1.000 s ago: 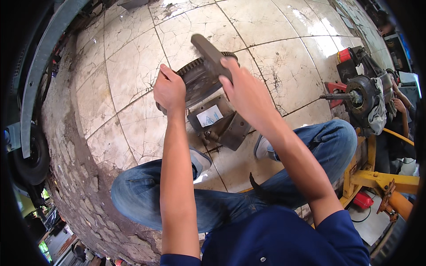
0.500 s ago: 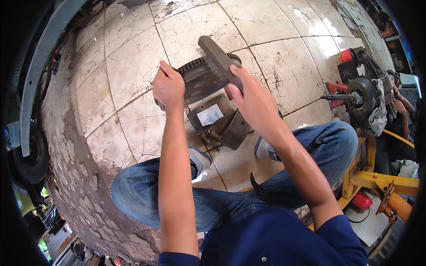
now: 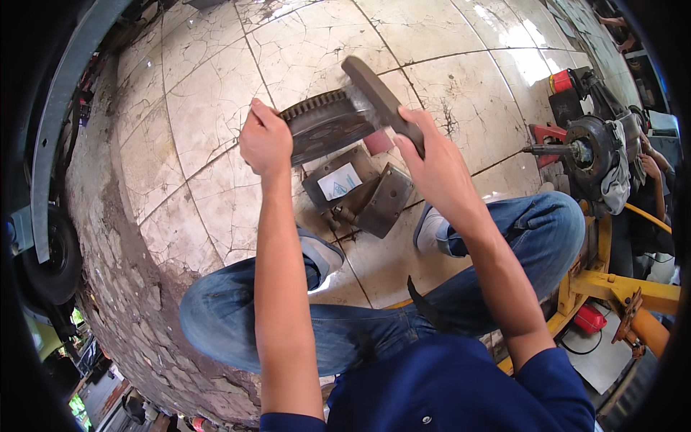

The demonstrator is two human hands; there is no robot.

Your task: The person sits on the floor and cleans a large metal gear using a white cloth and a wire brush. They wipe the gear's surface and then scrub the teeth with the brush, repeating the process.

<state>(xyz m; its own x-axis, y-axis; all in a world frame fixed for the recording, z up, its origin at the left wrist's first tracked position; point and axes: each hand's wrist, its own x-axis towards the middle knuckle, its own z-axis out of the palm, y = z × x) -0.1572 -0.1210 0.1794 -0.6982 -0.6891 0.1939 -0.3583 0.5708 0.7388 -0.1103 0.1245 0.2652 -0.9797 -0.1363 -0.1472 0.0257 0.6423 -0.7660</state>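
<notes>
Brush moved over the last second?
Yes, to the right: the brush, held in the right hand, now sits farther right of the white card than in both earlier pictures.

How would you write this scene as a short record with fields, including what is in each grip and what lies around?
Left grip: closed on the left edge of a toothed flywheel
Right grip: closed on a brush
Brush position: at the flywheel's right end, blurred; contact cannot be told
On the floor: dark metal parts, a white card on one
Floor: pale tiles, cracked
Right side: hub with shaft, yellow frame
Left side: black tyre
</notes>
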